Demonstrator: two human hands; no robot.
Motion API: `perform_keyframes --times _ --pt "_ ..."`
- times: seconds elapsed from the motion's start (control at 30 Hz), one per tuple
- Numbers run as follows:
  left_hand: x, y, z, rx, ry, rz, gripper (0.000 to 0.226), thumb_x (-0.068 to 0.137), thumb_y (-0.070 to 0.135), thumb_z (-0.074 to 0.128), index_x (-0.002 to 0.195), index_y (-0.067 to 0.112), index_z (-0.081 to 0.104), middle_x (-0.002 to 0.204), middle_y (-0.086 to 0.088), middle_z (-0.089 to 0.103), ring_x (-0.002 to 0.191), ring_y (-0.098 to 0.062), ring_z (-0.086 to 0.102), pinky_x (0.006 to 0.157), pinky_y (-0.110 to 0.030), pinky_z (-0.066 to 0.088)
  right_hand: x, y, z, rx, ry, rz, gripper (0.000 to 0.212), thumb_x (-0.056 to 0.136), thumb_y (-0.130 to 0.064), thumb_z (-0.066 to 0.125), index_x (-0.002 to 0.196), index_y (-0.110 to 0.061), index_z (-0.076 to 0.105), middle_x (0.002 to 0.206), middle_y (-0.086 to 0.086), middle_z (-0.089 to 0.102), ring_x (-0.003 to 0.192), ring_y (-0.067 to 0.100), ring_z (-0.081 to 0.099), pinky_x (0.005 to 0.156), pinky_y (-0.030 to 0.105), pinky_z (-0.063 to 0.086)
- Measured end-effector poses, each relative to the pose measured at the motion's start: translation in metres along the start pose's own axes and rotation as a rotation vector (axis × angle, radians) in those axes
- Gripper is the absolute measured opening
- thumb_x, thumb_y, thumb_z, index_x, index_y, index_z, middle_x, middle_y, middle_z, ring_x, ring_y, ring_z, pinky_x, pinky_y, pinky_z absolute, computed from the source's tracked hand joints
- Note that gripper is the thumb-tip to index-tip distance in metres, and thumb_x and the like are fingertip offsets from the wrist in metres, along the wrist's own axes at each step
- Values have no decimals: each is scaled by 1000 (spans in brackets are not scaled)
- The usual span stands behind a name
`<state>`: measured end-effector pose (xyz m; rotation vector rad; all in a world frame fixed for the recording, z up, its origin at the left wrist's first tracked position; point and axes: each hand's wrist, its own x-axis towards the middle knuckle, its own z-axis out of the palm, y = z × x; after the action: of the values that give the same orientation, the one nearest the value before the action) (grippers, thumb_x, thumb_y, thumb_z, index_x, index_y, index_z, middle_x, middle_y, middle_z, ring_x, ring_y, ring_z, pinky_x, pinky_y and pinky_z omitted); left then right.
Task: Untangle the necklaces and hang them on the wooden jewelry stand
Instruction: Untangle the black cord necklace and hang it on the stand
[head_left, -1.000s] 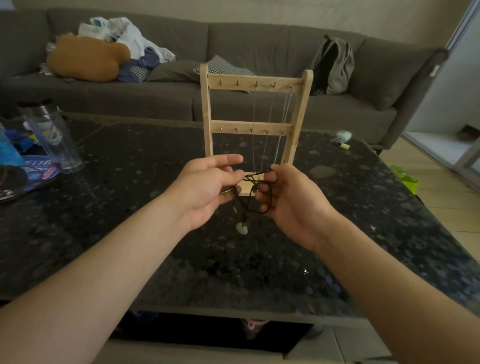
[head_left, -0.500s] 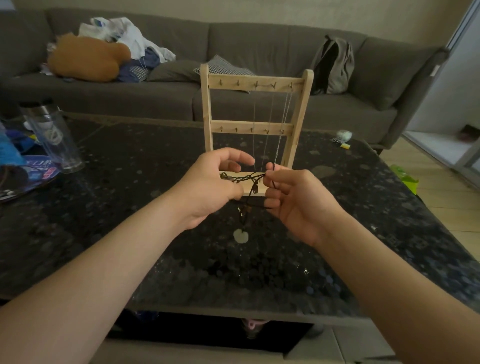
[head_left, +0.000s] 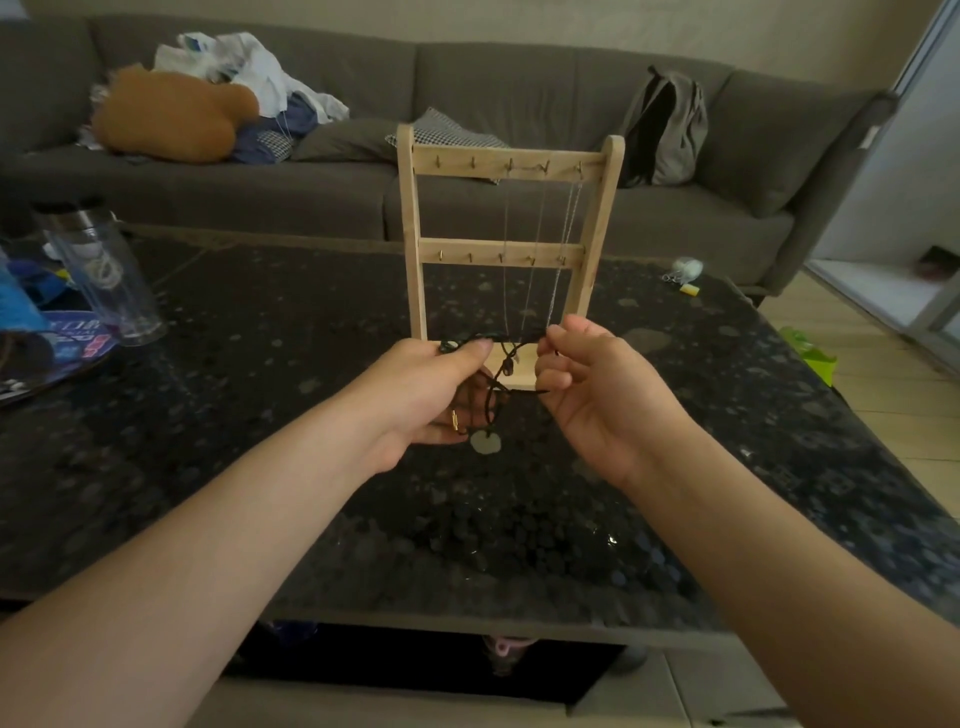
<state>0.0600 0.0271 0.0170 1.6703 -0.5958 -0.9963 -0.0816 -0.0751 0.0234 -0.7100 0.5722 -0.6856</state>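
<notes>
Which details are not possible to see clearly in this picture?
- Head view: how the black cord is knotted; the left hand covers part of it.
- The clasps of the thin chains on the wooden stand: too small.
- The blue items: cut by the left edge.

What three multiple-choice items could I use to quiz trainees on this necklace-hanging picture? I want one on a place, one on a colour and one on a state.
1. Where do the thin chains hang on the wooden stand?
A. From hooks toward the right of its top bar
B. From its bottom bar only
C. On its left post

2. What colour is the cord necklace being held?
A. White
B. Black
C. Red

3. How is that cord held?
A. Lying loose on the table
B. Hung on a hook
C. Stretched between both hands

Answers: 1 A, the chains drop from the top bar's right hooks. 2 B, the cord is dark, with a pale pendant. 3 C, the left hand and right hand each pinch it.
</notes>
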Motion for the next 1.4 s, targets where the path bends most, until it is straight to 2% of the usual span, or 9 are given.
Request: perform_keyframes --times 0.17,0.43,0.53,0.67,0.83,0.93,1.03,1.27,1.4 --pt "3 0 0 -64 49 -20 34 107 40 66 117 9 75 93 -7 72 78 -24 80 73 -40 68 -2 -1 1 -128 3 -34 22 98 9 50 102 -7 64 88 11 54 62 14 51 52 25 50" --pt "-1 2 -6 21 116 -16 32 101 40 73 101 9 80 85 -4 84 80 -19 83 78 -41 69 -3 0 -6 -713 -17 -266 31 102 -3 53 84 -18 74 66 0 57 62 15 55 71 35 54" --pt "-1 2 -5 -49 85 -9 25 101 33 74 103 9 80 95 -6 85 86 -20 83 78 -41 68 -3 0 -7 -930 -11 -362 24 94 1 65 101 -21 70 76 2 66 67 17 63 65 28 54" --pt "-1 4 -1 -134 34 -33 23 104 30 71 103 8 79 98 -11 82 92 -25 81 85 -45 68 1 4 -8 -1072 90 -340 41 93 -6 72 125 -27 57 91 8 76 75 19 75 62 24 53" --pt "-2 4 4 -193 11 -54 20 101 29 75 103 10 81 100 -8 83 92 -23 80 86 -43 67 0 6 -5 -956 95 -203 7 104 -20 68 110 -19 70 88 4 73 63 8 72 74 31 64" --pt "-3 5 3 -197 -11 -59 23 99 28 78 110 9 81 97 -6 83 84 -17 79 78 -37 68 2 6 -5 -796 141 -136 12 104 -21 68 100 -14 76 77 2 66 80 15 71 85 36 61" --pt "-3 4 1 -234 -56 -78 25 101 23 74 114 3 77 91 -9 80 76 -16 79 76 -38 69 5 5 -5 -658 212 -47 14 104 -24 67 102 -15 77 75 -1 64 96 22 75 79 35 56" --pt "-5 1 4 -193 -91 -61 21 104 9 68 119 -5 68 104 -21 77 74 -20 80 69 -39 70 1 8 0 -391 205 14 36 113 -33 52 99 -5 69 73 7 58 68 23 69 59 31 60" --pt "-5 -1 1 -114 -118 -53 20 103 2 66 121 -7 69 122 -31 74 85 -26 82 75 -42 70 -1 7 2 -298 178 -29 33 114 -25 53 92 -5 68 67 6 59 60 19 69 64 30 61"
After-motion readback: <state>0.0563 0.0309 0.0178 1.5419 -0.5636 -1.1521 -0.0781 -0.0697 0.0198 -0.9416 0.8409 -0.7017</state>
